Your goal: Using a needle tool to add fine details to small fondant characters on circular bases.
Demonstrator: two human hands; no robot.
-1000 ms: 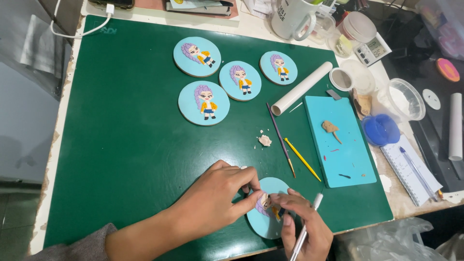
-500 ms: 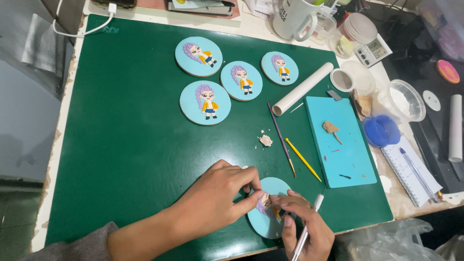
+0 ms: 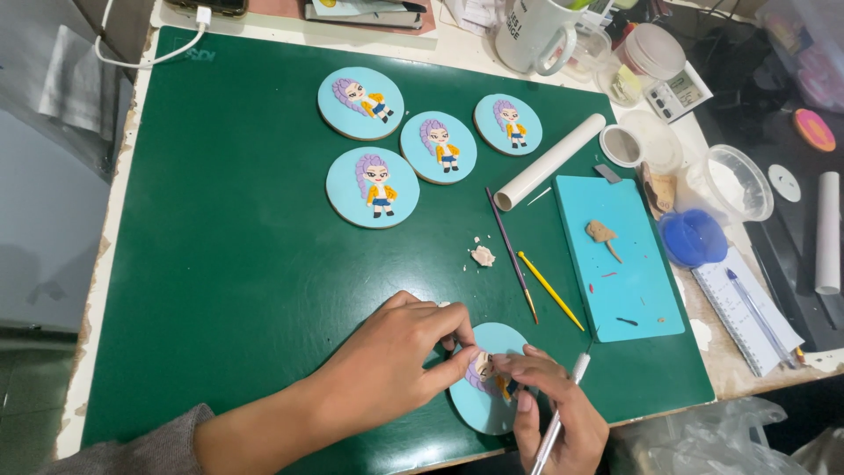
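Nearest the camera, the left hand reaches in from the lower left with its fingers pinched onto the small clay figure on the light-blue disc, which lies at the near edge of the green cutting mat. The right hand is closed around a white-handled tool, its fingertips also pressed to the figure. Compared with a second ago almost nothing has shifted: both hands stay bunched over the same spot on the disc, with only slight movement of the fingers, so the work reads as fine shaping of one detail rather than a move to a new piece.

Just beyond the hands lie a scrap of beige clay, a dark thin tool and a yellow tool, unmoved. To the right sits a turquoise slab with a bit of clay on it, and a white roller lies aslant above it. Further off, four finished discs with purple-haired figures rest together on the mat. At the far edge of the tabletop stand a white mug and clear plastic tubs.
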